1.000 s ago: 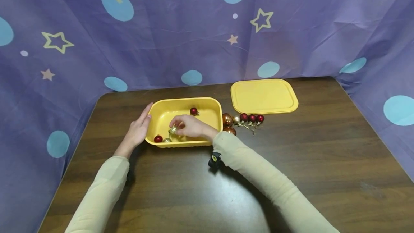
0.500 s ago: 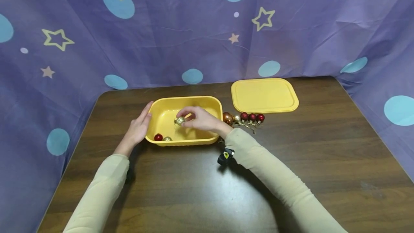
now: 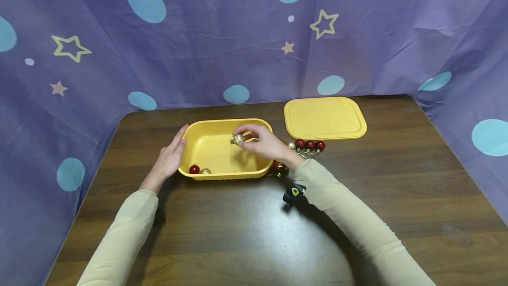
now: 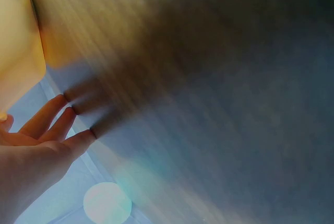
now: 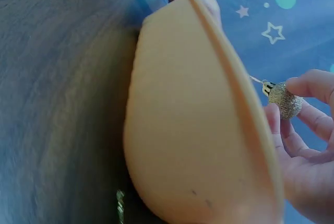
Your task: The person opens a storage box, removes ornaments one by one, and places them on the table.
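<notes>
Over the right half of a yellow plastic box (image 3: 206,153), my right hand (image 3: 263,142) pinches a gold glitter Christmas ball (image 3: 237,139) between thumb and fingers. The right wrist view shows the gold ball (image 5: 285,101) above the box rim, its cap and string pointing away from the palm. My left hand (image 3: 168,160) rests against the box's left side with fingers extended; in the left wrist view the fingers (image 4: 55,125) are straight and spread beside the box. Inside, near the front left corner, lie a red ball (image 3: 194,169) and another gold ball (image 3: 205,171).
A yellow lid (image 3: 325,118) lies flat at the back right. Right of the box, a row of small red balls (image 3: 309,145) and a pale gold ball (image 3: 291,145) sit by copper balls (image 3: 279,167), partly hidden by my right wrist. A purple curtain (image 3: 190,56) hangs behind the table.
My right hand has lifted the gold ball from low in the box and carried it right and back, near the right rim. My left hand has stayed at the box's left side.
</notes>
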{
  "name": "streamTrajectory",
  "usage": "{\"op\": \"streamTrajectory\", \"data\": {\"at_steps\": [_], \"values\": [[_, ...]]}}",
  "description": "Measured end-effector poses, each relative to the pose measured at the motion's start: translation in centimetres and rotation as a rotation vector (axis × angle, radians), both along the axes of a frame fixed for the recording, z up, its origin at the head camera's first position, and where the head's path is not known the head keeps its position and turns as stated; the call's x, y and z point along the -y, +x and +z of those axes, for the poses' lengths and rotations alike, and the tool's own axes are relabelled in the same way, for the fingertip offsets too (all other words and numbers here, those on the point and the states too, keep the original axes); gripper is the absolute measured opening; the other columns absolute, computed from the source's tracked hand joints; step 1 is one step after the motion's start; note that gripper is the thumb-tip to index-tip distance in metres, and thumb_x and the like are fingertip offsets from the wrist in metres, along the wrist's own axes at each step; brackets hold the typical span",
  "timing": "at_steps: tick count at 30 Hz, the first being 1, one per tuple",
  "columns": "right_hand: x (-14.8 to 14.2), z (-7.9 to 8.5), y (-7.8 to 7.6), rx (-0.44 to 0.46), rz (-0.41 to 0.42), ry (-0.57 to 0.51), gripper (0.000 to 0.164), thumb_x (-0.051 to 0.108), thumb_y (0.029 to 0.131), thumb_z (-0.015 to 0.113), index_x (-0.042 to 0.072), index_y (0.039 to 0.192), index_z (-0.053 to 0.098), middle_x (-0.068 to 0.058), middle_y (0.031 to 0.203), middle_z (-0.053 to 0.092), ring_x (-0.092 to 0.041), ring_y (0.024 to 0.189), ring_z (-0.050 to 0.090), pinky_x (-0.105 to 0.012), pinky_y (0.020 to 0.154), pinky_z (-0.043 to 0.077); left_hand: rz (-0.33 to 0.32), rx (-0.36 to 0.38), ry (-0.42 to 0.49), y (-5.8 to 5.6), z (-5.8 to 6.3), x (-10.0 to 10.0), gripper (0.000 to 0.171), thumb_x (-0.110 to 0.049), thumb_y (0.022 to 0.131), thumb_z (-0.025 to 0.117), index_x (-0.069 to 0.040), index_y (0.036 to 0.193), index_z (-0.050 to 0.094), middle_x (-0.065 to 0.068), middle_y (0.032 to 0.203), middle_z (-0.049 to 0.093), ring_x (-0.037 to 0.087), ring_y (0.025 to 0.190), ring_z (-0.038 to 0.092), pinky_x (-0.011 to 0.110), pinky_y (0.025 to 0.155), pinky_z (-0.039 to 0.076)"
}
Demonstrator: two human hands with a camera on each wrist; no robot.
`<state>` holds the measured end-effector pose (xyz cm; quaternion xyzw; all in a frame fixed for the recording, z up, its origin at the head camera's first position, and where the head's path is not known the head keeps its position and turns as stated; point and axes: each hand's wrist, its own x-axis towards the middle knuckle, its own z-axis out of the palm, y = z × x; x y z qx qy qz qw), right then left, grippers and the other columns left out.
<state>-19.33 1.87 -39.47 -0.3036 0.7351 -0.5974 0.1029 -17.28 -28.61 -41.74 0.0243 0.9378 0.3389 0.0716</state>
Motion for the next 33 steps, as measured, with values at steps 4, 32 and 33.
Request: {"op": "streamTrajectory", "data": {"at_steps": [4, 32, 33], "values": [[-1.1, 0.7, 0.1, 0.013, -0.031, -0.017, 0.032, -0.001, 0.090, 0.063, -0.006, 0.121, 0.061, -0.017, 0.118, 0.062, -0.027, 0.101, 0.062, -0.034, 0.087, 0.051, -0.001, -0.005, 0.003, 0.0, 0.0, 0.2, 0.054, -0.046, 0.104, 0.017, -0.037, 0.156, 0.005, 0.022, 0.154, 0.021, 0.058, 0.131, 0.023, 0.071, 0.102, 0.019], [-9.8, -0.1, 1.3, 0.084, -0.087, -0.036, 0.032, -0.003, 0.093, 0.055, -0.008, 0.124, 0.055, -0.022, 0.122, 0.057, -0.033, 0.104, 0.060, -0.048, 0.085, 0.052, -0.009, 0.017, 0.010, 0.0, 0.1, 0.2, 0.054, -0.046, 0.104, 0.015, -0.036, 0.156, 0.003, 0.018, 0.156, 0.017, 0.057, 0.133, 0.019, 0.071, 0.102, 0.017], [-10.1, -0.2, 1.4, 0.079, -0.090, -0.028, 0.031, -0.002, 0.093, 0.055, -0.008, 0.124, 0.055, -0.021, 0.123, 0.057, -0.032, 0.105, 0.060, -0.046, 0.086, 0.052, -0.009, 0.017, 0.011, 0.0, 0.1, 0.2, 0.054, -0.046, 0.104, 0.015, -0.036, 0.156, 0.003, 0.018, 0.156, 0.017, 0.057, 0.133, 0.019, 0.071, 0.103, 0.017]]}}
